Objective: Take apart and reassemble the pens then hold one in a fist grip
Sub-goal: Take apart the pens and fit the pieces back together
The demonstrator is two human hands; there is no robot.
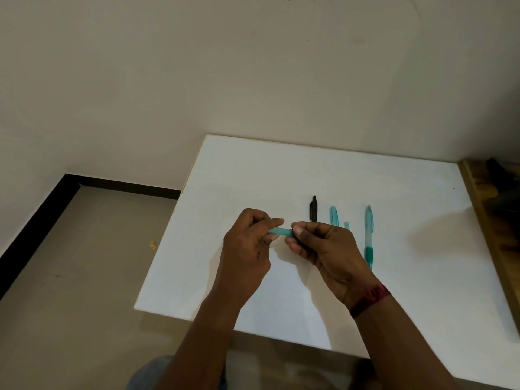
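Gripping a teal pen [281,231] by its ends, left hand [247,243] and right hand [323,249] pinch; light, stiff, probably slick.

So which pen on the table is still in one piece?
Look at the white table, just right of the right hand. The whole teal pen lies there, farthest right in the row. It is the longest, with a darker green grip.

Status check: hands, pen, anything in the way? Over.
Left hand and right hand both pinch teal barrel. Whole pen, black part, cap lie beyond on table. Nothing blocks.
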